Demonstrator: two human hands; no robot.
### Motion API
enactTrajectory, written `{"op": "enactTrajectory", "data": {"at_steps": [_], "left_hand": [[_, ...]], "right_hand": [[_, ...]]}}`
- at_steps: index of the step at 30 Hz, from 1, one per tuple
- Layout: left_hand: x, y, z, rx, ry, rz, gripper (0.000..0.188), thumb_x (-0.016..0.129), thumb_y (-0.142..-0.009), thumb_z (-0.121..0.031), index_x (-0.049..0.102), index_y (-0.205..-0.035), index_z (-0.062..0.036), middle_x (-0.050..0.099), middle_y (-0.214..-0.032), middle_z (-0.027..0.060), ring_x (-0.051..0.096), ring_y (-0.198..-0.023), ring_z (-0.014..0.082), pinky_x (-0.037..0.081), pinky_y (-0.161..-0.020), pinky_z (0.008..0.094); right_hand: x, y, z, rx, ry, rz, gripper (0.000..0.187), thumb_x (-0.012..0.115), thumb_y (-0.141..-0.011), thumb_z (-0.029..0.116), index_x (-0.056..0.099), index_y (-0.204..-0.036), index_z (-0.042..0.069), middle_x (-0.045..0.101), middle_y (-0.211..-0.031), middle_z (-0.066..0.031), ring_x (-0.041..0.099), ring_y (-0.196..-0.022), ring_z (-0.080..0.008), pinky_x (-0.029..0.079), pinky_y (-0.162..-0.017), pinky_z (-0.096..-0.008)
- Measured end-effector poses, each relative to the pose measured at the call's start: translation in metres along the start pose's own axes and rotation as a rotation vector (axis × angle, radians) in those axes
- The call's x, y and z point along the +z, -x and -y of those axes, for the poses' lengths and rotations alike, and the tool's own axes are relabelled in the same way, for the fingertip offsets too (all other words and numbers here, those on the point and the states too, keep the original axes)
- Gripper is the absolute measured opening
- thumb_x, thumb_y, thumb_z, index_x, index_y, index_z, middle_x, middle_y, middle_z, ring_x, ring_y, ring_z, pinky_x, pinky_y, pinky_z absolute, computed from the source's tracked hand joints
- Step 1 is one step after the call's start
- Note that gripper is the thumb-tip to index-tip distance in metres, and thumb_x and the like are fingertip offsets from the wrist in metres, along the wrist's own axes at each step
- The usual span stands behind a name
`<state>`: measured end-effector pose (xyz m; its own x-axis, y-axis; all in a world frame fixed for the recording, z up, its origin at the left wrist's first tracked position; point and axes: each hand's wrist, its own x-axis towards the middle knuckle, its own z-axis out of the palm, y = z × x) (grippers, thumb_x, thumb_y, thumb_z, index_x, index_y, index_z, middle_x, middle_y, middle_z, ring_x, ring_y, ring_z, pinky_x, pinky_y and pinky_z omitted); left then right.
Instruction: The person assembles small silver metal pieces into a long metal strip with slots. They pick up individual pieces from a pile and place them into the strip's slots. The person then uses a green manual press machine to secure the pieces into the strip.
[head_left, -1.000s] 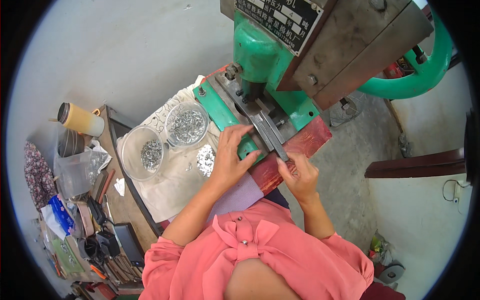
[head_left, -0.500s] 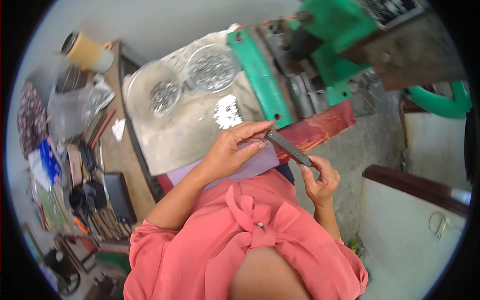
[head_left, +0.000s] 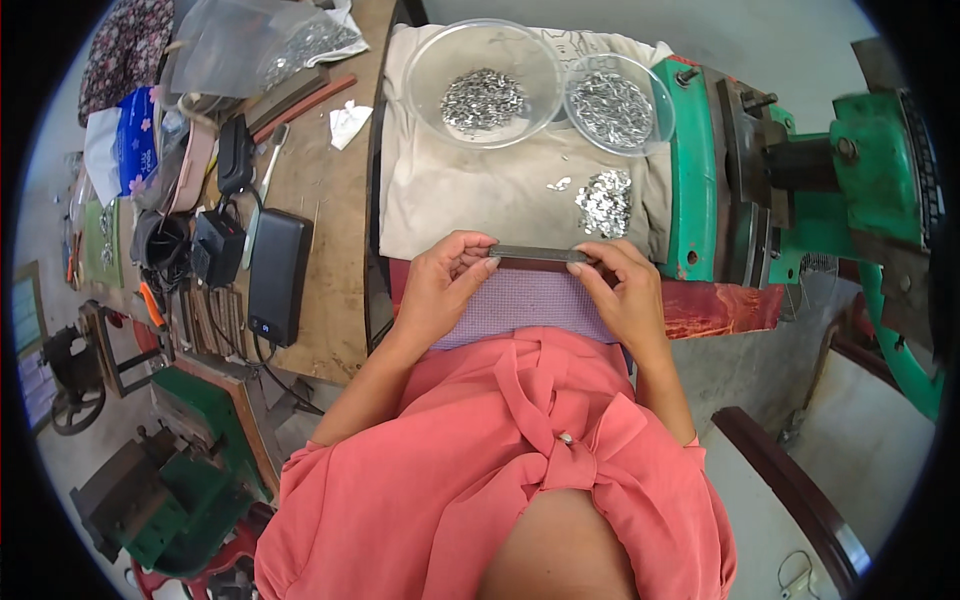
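Head view: left hand (head_left: 448,282) and right hand (head_left: 628,288) clamp fingers (head_left: 480,268) on the bar (head_left: 535,254), now brought left, clear of the press (head_left: 868,165).

Workshop: green press (head_left: 800,165) right of the gripped bar (head_left: 533,253); tubs (head_left: 424,88) of metal bits (head_left: 484,102) beyond it; cluttered bench (head_left: 335,200) left; second green machine (head_left: 190,490) lower left.
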<state>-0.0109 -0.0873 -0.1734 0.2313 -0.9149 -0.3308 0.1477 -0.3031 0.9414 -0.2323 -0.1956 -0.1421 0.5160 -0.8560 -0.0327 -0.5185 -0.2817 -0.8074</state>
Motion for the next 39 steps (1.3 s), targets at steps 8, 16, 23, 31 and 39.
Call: {"op": "enactTrajectory", "data": {"at_steps": [8, 16, 23, 31, 39], "left_hand": [[0.004, -0.007, -0.015, 0.138, -0.33, -0.085, 0.016, 0.069, -0.092, 0.0, 0.067, -0.107, 0.0039, 0.057, -0.089, 0.0047, 0.064, -0.074, 0.0098, 0.051, -0.064, 0.0239], [0.005, -0.011, -0.013, 0.093, -0.333, -0.111, 0.016, 0.067, -0.093, -0.004, 0.067, -0.107, 0.0047, 0.062, -0.091, 0.0118, 0.069, -0.067, 0.0163, 0.053, -0.059, 0.0284], [0.002, -0.01, -0.014, 0.031, -0.21, -0.106, 0.016, 0.059, -0.1, -0.007, 0.067, -0.111, 0.0029, 0.062, -0.093, 0.0053, 0.065, -0.071, 0.0099, 0.052, -0.059, 0.0229], [-0.001, -0.012, -0.014, -0.023, -0.22, -0.063, 0.017, 0.058, -0.1, -0.006, 0.064, -0.114, 0.0016, 0.065, -0.092, 0.0061, 0.065, -0.072, 0.0089, 0.051, -0.059, 0.0223], [0.002, -0.017, -0.02, 0.042, -0.32, -0.073, 0.007, 0.064, -0.091, -0.001, 0.065, -0.098, 0.0016, 0.062, -0.087, 0.0115, 0.067, -0.065, 0.0177, 0.05, -0.059, 0.0302]], "right_hand": [[0.006, -0.007, 0.0, 0.165, -0.029, -0.031, 0.028, 0.082, -0.08, 0.008, 0.076, -0.106, 0.001, 0.068, -0.084, -0.0077, 0.061, -0.067, -0.0116, 0.049, -0.063, -0.0266], [0.015, -0.012, 0.012, -0.194, 0.197, -0.09, 0.036, 0.086, -0.073, 0.009, 0.076, -0.107, 0.005, 0.064, -0.09, -0.0068, 0.062, -0.074, -0.0184, 0.051, -0.065, -0.0308], [0.017, -0.023, 0.016, -0.345, 0.288, 0.015, 0.025, 0.082, -0.072, 0.008, 0.073, -0.096, 0.006, 0.061, -0.091, -0.0061, 0.064, -0.081, -0.0257, 0.052, -0.068, -0.0375], [-0.006, 0.007, 0.009, -0.295, 0.241, 0.168, 0.025, 0.081, -0.073, 0.007, 0.073, -0.096, 0.005, 0.061, -0.091, -0.0075, 0.064, -0.079, -0.027, 0.052, -0.068, -0.0383], [-0.009, 0.014, 0.005, -0.157, 0.214, 0.226, 0.023, 0.08, -0.076, 0.009, 0.072, -0.098, 0.005, 0.06, -0.093, -0.0082, 0.064, -0.083, -0.0305, 0.052, -0.072, -0.0411]]}}
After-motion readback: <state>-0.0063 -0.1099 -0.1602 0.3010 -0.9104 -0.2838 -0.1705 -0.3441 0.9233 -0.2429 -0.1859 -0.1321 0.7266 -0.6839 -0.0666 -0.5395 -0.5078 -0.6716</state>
